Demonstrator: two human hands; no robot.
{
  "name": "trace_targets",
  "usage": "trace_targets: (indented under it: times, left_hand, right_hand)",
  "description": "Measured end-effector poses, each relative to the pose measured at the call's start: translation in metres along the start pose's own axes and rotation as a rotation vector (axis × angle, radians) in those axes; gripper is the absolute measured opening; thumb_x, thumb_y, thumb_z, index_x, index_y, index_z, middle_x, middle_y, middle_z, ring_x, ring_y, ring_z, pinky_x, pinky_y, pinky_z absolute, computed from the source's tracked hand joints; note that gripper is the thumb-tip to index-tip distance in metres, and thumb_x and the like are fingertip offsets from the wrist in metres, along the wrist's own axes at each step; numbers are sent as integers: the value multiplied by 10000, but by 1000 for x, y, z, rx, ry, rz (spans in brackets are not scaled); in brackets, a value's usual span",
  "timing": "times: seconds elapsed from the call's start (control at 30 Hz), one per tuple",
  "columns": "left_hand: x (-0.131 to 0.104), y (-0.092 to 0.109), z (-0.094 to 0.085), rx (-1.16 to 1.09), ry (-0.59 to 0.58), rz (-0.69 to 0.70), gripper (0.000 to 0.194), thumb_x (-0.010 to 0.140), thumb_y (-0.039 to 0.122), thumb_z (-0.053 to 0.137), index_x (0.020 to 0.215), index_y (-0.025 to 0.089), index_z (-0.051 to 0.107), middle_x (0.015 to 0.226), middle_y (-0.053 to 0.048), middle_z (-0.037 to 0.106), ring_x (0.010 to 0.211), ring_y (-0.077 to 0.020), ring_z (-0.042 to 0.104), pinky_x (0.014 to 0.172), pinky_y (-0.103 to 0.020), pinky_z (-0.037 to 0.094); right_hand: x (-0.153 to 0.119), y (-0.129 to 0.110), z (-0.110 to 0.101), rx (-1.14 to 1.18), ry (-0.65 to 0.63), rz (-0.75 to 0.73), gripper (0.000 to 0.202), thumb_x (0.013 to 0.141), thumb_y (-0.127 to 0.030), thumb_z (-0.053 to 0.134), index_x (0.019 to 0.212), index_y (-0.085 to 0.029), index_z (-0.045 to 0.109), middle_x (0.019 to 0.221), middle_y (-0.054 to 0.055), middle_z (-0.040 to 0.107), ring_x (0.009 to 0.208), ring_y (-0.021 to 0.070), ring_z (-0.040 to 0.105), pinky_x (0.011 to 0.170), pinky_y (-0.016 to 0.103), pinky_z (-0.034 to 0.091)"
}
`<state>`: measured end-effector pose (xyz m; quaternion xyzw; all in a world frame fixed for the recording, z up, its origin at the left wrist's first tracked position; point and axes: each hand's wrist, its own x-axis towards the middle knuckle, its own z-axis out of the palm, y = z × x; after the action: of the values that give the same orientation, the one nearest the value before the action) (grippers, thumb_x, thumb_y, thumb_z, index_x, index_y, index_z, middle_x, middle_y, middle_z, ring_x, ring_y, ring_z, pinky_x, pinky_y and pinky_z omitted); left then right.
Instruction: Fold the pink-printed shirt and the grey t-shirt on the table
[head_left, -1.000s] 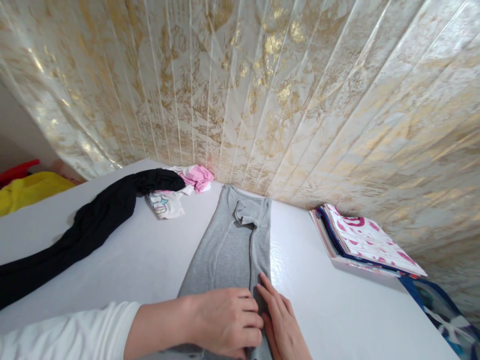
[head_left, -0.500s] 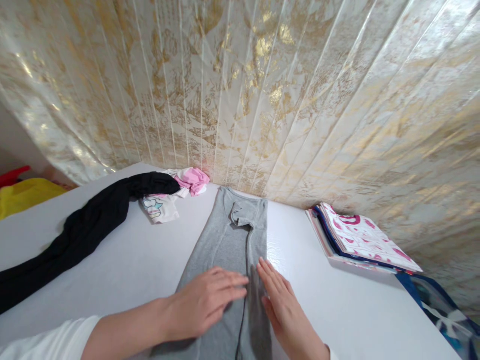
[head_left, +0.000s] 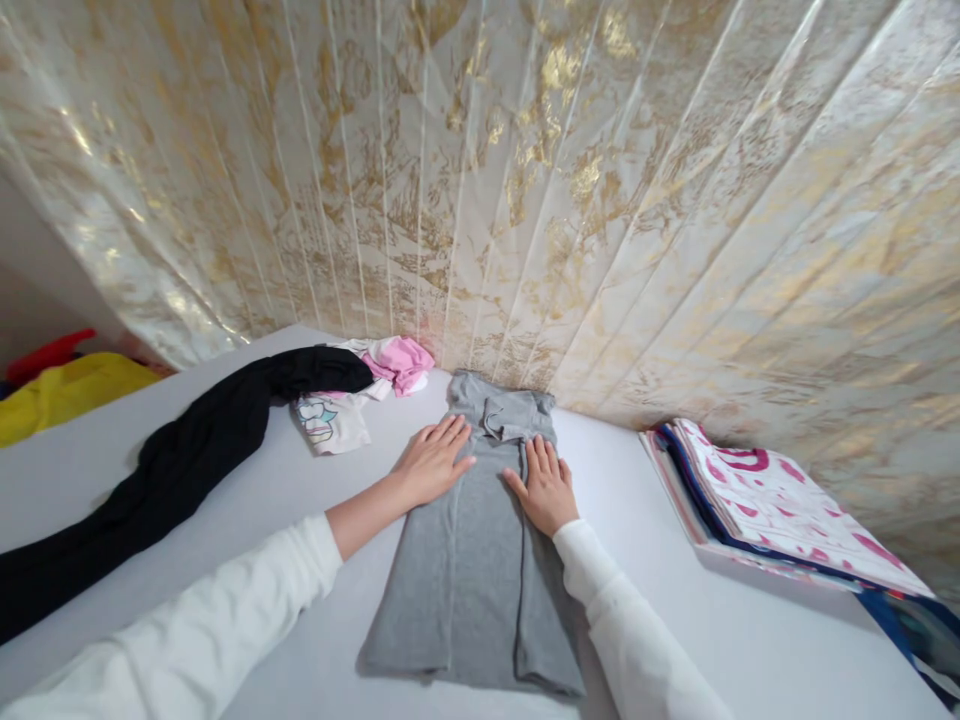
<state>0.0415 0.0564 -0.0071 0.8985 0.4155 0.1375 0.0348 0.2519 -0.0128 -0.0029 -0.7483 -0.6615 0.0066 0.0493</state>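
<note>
A grey garment (head_left: 480, 580) lies lengthwise on the white surface, its sides folded inward and its wide end towards me. The far end is bunched against the curtain, with a small folded-over piece on top. My left hand (head_left: 436, 458) rests on its upper left edge, fingers stretched out and pointing away from me. On the upper right part lies my right hand (head_left: 546, 485), palm down with the fingers spread. Neither hand grips the cloth. White sleeves cover both forearms.
Black clothing (head_left: 202, 450) stretches along the left, beside crumpled pink cloth (head_left: 405, 362) and a white printed piece (head_left: 334, 422). A stack of folded clothes (head_left: 795, 500) is at the right, next to a blue item (head_left: 911, 640). A gold-patterned curtain (head_left: 480, 200) hangs behind.
Both hands have moved forward along the grey garment to its far end, which is now more bunched. The garment's near hem has come into view.
</note>
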Motion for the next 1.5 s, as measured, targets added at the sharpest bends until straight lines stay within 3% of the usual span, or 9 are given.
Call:
trace_targets:
  times: [0.13, 0.27, 0.37, 0.57, 0.83, 1.03, 1.2, 1.33, 1.5]
  left_hand:
    - [31, -5, 0, -3, 6, -24, 499, 1004, 398, 358, 1432, 147, 404, 1527, -161, 343, 1421, -299, 287, 1113, -491, 247]
    - [30, 0, -8, -21, 28, -3, 438, 997, 280, 368, 1404, 129, 425, 1512, -167, 373, 1419, -286, 293, 1125, -482, 233]
    - [-1, 7, -21, -46, 25, 49, 437, 958, 151, 385, 1392, 124, 422, 1531, -147, 345, 1436, -251, 255, 1126, -433, 255]
    - [-108, 19, -58, -365, 13, 168, 238, 934, 183, 493, 1169, 214, 518, 1351, -78, 508, 1260, -214, 446, 1045, -356, 363]
    - [-149, 22, -75, -405, -96, 282, 259, 841, -19, 529, 956, 211, 563, 940, 2, 573, 896, -170, 527, 836, -279, 390]
    - [-156, 26, -77, -306, -153, 253, 479, 779, -73, 481, 1100, 256, 612, 989, -9, 570, 909, -176, 542, 821, -266, 418]
    - [-167, 31, -83, -230, -97, 218, 498, 813, 56, 536, 1258, 277, 567, 1182, -32, 598, 1069, -222, 552, 990, -349, 404]
    - [-159, 31, -78, -193, -169, 273, 694, 923, 291, 548, 1527, 258, 208, 1562, -67, 300, 1386, -268, 333, 1139, -433, 255]
    - [-154, 23, -67, -195, -351, 305, 690, 954, 507, 494, 1530, 324, 160, 1591, -47, 194, 1446, -270, 230, 1155, -473, 212]
  right_hand:
    - [23, 7, -9, 40, -58, 12, 657, 975, -493, 355, 1504, -112, 273, 1593, 123, 175, 1473, 261, 141, 1164, 487, 123]
    - [-5, -6, -15, 129, 3, -84, 607, 955, -380, 429, 1473, -82, 323, 1568, 167, 259, 1465, 279, 177, 1156, 490, 172]
    - [-53, -28, -29, 372, 49, -359, 501, 902, -200, 463, 1397, -140, 425, 1468, 146, 443, 1427, 251, 276, 1122, 450, 264]
    - [-114, -63, -56, 670, -200, -726, 488, 667, 3, 589, 1094, -233, 608, 1217, 42, 576, 1097, 194, 517, 956, 319, 410]
    - [-114, -66, -31, 555, 52, -694, 337, 770, 70, 457, 886, -205, 614, 909, 29, 615, 849, 172, 520, 769, 287, 403]
    - [-117, -54, -45, 535, -22, -688, 398, 756, 61, 444, 933, -238, 639, 935, 6, 650, 853, 165, 565, 783, 287, 429]
    - [-109, -12, -54, 580, 116, -452, 353, 900, -71, 379, 1103, -248, 608, 1168, 46, 642, 1084, 174, 602, 928, 312, 474]
    - [-113, 9, -22, 402, 251, -314, 409, 963, -248, 404, 1367, -222, 464, 1413, 101, 519, 1305, 220, 487, 1062, 399, 426]
    - [-126, 15, 6, 208, 135, -304, 527, 972, -390, 425, 1466, -216, 367, 1533, 92, 364, 1430, 268, 291, 1114, 506, 348]
